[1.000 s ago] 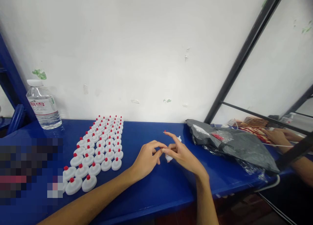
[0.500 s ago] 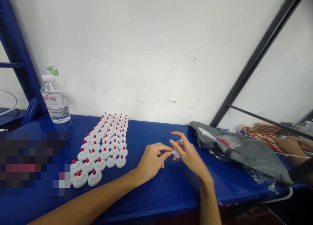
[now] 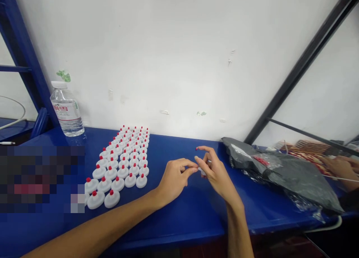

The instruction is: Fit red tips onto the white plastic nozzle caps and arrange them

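In the centre of the frame, the left hand (image 3: 175,179) is pinching with thumb and index finger at the left end of a small white plastic piece (image 3: 201,171), which is sitting largely hidden between the two hands. Just right of centre, the right hand (image 3: 215,172) is gripping this piece in its curled lower fingers, while its thumb is standing clear and its index finger is stretching out to the left. A tiny red plastic cap (image 3: 196,149) is showing right by that index fingertip; whether they are touching cannot be told. In the left half, round white plastic discs with red-capped nozzles (image 3: 112,199) are standing upright in close rows on a blue tabletop (image 3: 179,213). Behind them, at the left, a clear plastic water bottle with a white cap (image 3: 67,114) is standing near the white wall (image 3: 168,55). In the lower right, a crumpled dark grey plastic bag (image 3: 297,175) is lying on the tabletop, with a clear pouch of red bits (image 3: 262,160) resting on it. At the far right edge, another person's hand (image 3: 338,168) is reaching over patterned reddish material (image 3: 307,160).
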Demonstrator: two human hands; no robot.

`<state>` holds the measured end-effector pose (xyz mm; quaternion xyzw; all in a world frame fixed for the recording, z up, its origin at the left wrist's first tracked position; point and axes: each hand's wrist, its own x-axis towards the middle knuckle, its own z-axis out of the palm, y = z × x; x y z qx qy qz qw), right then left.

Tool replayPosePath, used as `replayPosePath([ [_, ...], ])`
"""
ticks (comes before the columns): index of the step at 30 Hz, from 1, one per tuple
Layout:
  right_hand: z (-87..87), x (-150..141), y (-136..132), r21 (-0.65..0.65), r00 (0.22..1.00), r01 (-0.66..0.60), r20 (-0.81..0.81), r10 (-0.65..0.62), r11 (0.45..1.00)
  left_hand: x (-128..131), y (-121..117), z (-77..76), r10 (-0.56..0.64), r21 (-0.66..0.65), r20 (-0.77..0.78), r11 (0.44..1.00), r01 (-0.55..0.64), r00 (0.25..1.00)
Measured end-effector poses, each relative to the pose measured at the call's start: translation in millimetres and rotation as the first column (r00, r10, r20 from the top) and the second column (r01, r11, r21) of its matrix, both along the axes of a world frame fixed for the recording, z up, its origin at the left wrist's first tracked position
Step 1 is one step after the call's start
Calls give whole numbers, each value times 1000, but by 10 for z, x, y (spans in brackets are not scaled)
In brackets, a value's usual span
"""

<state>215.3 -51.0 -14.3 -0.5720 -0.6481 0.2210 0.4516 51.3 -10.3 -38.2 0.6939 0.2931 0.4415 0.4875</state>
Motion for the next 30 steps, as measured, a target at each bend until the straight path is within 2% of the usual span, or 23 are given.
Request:
replayPosePath([
  [4,11,-30,0,7,1000,-1,-18,1,1000,-1,-6,19,26,-1,3,1000,-26,1000],
  [13,7,-3,9,36,997,-22,-75,25,999,-11,-21,63,31,124,-70,992,-22,997],
  [19,-8,67,-2,18,1000,21,-4,-21,1000,-14,17,75,-5,170,-118,985,25,993],
  [26,-41,125,19,27,993,20,116,-23,999,10,32,-14,-75,130,-218,986,105,973],
  [28,-39,136,23,55,989,51,137,-58,997,-14,58,49,-49,197,-287,974,109,957],
  [30,-34,151,21,95,981,121,142,-134,988,-81,76,178,-23,325,-406,931,167,913],
])
